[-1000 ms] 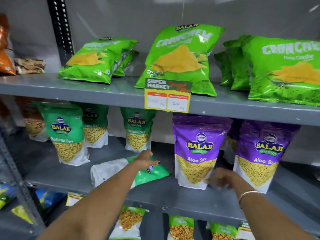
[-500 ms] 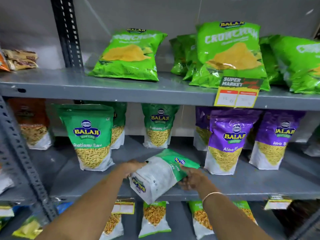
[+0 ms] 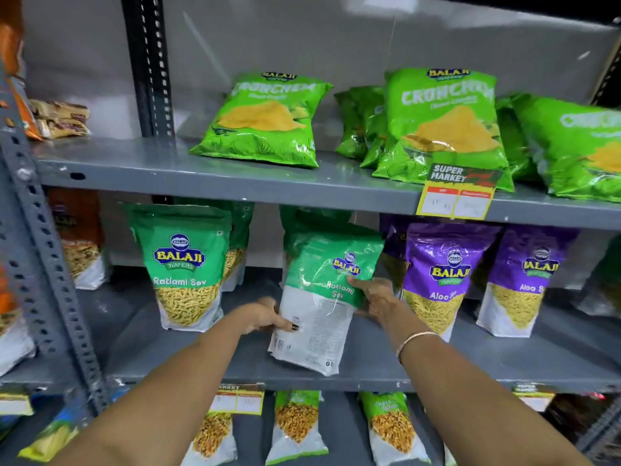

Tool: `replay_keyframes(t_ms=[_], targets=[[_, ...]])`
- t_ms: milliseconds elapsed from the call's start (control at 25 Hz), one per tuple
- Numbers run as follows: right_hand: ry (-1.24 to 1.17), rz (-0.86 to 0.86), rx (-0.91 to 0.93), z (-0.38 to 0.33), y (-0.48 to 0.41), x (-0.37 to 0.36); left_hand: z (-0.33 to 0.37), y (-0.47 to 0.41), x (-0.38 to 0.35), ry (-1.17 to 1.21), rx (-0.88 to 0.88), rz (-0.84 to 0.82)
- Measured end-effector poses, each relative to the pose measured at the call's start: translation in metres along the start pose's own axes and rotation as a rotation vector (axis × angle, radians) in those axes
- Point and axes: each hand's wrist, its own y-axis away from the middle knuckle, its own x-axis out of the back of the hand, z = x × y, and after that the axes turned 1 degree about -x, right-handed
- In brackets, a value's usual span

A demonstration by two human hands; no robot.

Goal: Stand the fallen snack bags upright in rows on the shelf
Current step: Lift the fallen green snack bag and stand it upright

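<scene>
both hands, left hand [image 3: 265, 317] and right hand [image 3: 376, 297], clasp the ratlami sev bag [image 3: 322, 297] by its sides, tilting it upright on the shelf [image 3: 470, 361]; fingers grasping it

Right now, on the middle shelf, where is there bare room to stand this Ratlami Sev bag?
Bare grey shelf lies between the front upright Ratlami Sev bag and the held bag, gripped by the left hand and right hand. To the right, the purple Aloo Sev bags stand close together, leaving little room.

Grey shelf [image 3: 369, 358], seemingly upright pouches [image 3: 183, 264]
</scene>
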Motion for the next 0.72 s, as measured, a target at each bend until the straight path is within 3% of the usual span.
replay_keyframes(t_ms=[240,480,640,720], targets=[[0.134,0.075,0.277,-0.010,-0.040,-0.018,0.000,-0.032,-0.016,0.019,-0.131,0.382],[0.338,0.070,0.391,0.009,-0.062,-0.012,-0.012,-0.049,-0.033,0.125,-0.104,0.499],[0.525,0.055,0.188,0.045,-0.064,-0.004,-0.016,-0.053,-0.038,0.075,-0.094,0.489],[0.584,-0.090,0.034,0.065,-0.058,-0.003,-0.017,-0.058,-0.040,0.028,-0.119,0.444]])
